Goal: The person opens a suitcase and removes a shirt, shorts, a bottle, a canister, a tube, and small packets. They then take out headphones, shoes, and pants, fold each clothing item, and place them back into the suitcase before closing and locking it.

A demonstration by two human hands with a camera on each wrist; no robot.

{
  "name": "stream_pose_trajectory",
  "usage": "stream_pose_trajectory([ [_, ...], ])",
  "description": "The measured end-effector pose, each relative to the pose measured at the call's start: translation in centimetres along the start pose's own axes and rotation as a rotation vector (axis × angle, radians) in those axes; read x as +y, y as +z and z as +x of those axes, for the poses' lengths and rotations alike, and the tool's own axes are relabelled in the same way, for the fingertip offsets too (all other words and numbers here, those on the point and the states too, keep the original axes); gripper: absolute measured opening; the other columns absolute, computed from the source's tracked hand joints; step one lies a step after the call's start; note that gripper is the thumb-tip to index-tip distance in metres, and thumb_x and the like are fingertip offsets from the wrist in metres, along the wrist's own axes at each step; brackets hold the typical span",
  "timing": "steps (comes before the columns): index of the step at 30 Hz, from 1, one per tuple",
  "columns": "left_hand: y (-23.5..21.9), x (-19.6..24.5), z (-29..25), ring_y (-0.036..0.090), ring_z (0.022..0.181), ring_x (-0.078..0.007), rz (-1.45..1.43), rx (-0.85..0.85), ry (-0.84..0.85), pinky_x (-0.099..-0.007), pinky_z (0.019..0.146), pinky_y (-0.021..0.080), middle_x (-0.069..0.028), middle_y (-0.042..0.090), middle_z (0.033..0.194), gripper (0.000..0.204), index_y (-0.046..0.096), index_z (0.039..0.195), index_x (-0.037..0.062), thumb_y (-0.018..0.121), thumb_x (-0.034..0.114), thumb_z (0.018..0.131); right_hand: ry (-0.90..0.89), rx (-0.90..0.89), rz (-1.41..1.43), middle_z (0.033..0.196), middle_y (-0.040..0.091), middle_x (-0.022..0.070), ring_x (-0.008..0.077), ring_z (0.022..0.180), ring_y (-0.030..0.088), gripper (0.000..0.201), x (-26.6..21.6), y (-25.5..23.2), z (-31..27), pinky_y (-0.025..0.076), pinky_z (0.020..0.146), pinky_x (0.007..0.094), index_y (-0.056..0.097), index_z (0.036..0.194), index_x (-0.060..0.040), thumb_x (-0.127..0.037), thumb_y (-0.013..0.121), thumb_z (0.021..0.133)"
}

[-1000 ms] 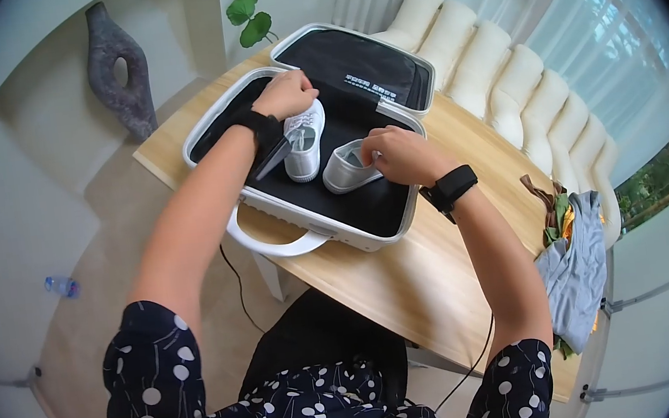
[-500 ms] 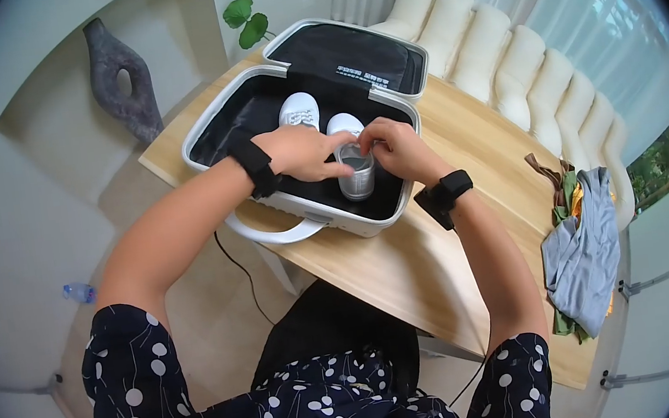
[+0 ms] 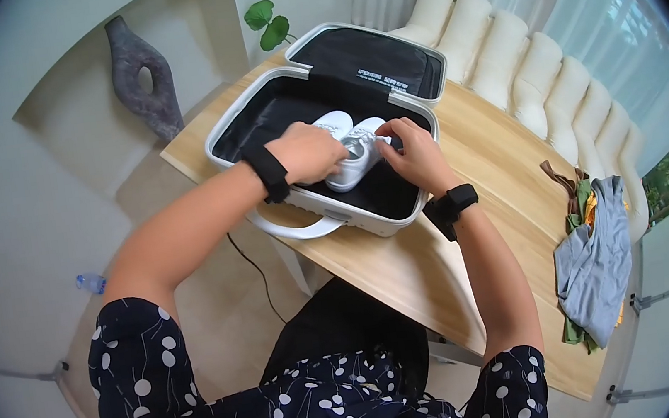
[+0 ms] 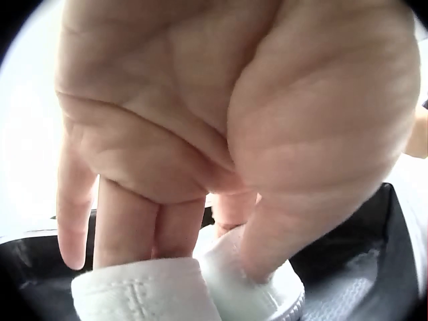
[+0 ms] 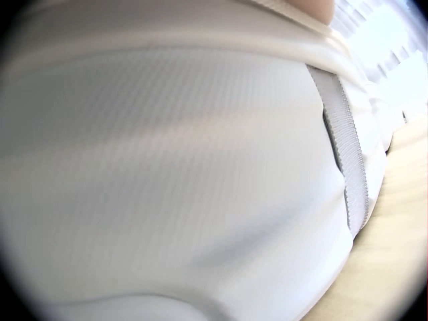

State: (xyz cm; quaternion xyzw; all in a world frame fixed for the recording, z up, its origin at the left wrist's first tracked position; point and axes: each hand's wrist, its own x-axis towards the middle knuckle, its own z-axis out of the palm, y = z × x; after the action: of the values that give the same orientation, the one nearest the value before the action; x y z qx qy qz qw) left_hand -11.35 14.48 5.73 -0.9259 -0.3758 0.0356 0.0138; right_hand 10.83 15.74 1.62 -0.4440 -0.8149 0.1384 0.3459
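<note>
Two white lace-up shoes lie side by side in an open suitcase, toes toward its lid. My left hand covers the heel of the left shoe. In the left wrist view, my left hand has its fingers down behind one white heel and its thumb in the opening beside it. The right shoe is slanted, its heel toward the left shoe. My right hand has curled fingertips at this shoe's right upper edge. The right wrist view mostly shows the suitcase's pale outer side.
The suitcase lid is raised at the back. Gray, green and orange clothes hang over the right part of the wooden table. A cream ribbed sofa stands behind; a plastic bottle lies on the floor.
My left hand has moved from the left shoe's front to the two shoes' heel ends. The right shoe has turned and shifted left beside the other. My right hand has stayed by it.
</note>
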Motion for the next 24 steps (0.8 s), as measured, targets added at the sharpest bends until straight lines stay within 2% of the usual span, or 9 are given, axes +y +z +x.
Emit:
stream_pose_trajectory([
  [3,-0.2,-2.3,-0.8,0.064,0.079,-0.0325,-0.031,0.006,-0.075,-0.0428,0.067,0.049,-0.0114,0.066,0.079,0.015,0.062,0.090,0.0117,0.064,0.024,0.081,-0.018,0.018,0.006,0.092,0.061,0.0132,0.0309,0.084,0.060,0.019,-0.2,0.0,-0.1,0.048,0.074,0.0383,0.062,0.095,-0.0046,-0.019,0.061,0.082],
  [6,-0.5,-4.3,-1.4,0.064,0.079,-0.0321,0.019,-0.020,-0.170,-0.0443,0.067,0.049,-0.0124,0.066,0.079,0.013,0.062,0.090,0.0106,0.063,0.021,0.082,-0.014,0.016,0.002,0.092,0.061,0.0130,0.0307,0.083,0.061,0.018,-0.4,-0.1,-0.1,0.048,0.073,0.0381,0.062,0.094,-0.0045,-0.018,0.061,0.082],
  [10,0.4,-7.5,-1.8,0.062,0.086,-0.0339,0.062,-0.008,-0.330,-0.0443,0.073,0.048,-0.0155,0.065,0.084,0.015,0.061,0.092,0.0073,0.062,0.019,0.082,0.014,-0.011,-0.009,0.090,0.061,0.0119,0.0302,0.082,0.061,0.016,-0.8,-0.2,-0.3,0.048,0.072,0.0379,0.063,0.091,-0.0047,-0.017,0.061,0.081],
  [13,1.4,-7.5,-1.6,0.062,0.085,-0.0335,0.076,0.043,-0.404,-0.0448,0.073,0.047,-0.0158,0.065,0.085,0.015,0.060,0.091,0.0057,0.061,0.018,0.082,0.018,-0.013,-0.016,0.089,0.061,0.0115,0.0299,0.081,0.061,0.015,-1.0,-0.3,-0.2,0.048,0.071,0.0379,0.063,0.090,-0.0049,-0.017,0.061,0.081],
  [15,1.1,-7.2,-1.3,0.062,0.087,-0.0339,0.076,-0.008,-0.414,-0.0440,0.076,0.047,-0.0166,0.066,0.087,0.018,0.061,0.091,0.0044,0.060,0.019,0.080,0.018,-0.016,-0.022,0.089,0.061,0.0114,0.0297,0.081,0.061,0.015,-1.1,-0.3,-0.3,0.048,0.071,0.0379,0.063,0.089,-0.0050,-0.017,0.061,0.081],
  [18,-0.7,-6.8,-1.6,0.061,0.092,-0.0354,-0.137,-0.235,-0.349,-0.0415,0.081,0.047,-0.0196,0.065,0.093,0.028,0.061,0.094,0.0037,0.055,0.024,0.076,0.008,-0.021,-0.037,0.088,0.061,0.0113,0.0296,0.081,0.061,0.014,-1.1,-0.3,-0.3,0.048,0.071,0.0379,0.063,0.088,-0.0053,-0.017,0.061,0.081],
  [21,-0.8,-6.6,-2.0,0.061,0.094,-0.0346,-0.141,-0.318,-0.401,-0.0413,0.082,0.047,-0.0200,0.064,0.096,0.029,0.061,0.094,0.0026,0.055,0.026,0.077,-0.003,-0.004,-0.037,0.088,0.062,0.0111,0.0295,0.081,0.061,0.013,-0.9,-0.2,-0.3,0.048,0.071,0.0378,0.063,0.087,-0.0054,-0.017,0.061,0.081],
  [24,-0.1,-7.1,-2.1,0.060,0.097,-0.0330,-0.068,-0.311,-0.460,-0.0403,0.083,0.046,-0.0204,0.063,0.098,0.035,0.061,0.093,0.0007,0.058,0.032,0.078,0.000,-0.010,-0.027,0.088,0.062,0.0111,0.0294,0.081,0.061,0.013,-1.0,-0.3,-0.4,0.049,0.071,0.0378,0.064,0.088,-0.0054,-0.017,0.061,0.081],
])
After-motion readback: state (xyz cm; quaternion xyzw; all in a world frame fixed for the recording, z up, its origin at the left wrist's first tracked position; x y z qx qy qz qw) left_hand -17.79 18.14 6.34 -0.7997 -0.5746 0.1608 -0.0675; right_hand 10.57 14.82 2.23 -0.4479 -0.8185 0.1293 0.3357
